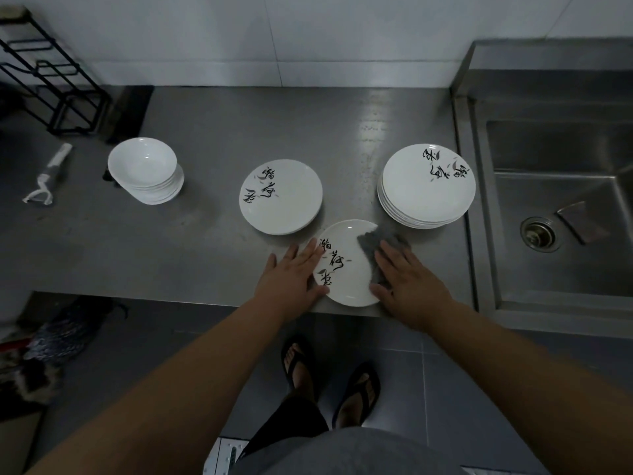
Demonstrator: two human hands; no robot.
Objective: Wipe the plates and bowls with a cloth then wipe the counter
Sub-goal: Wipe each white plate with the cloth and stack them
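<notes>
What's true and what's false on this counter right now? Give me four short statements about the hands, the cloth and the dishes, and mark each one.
1. The right hand presses a grey cloth onto the white round plate at the front edge of the steel counter. True.
2. The left hand grips a white bowl. False: it rests flat on that plate's left rim, fingers straight.
3. The stack of white bowls stands inside the steel sink. False: it stands on the counter, far left; the sink is at the right.
4. A stack of printed white plates stands on the counter beside the sink. True.
</notes>
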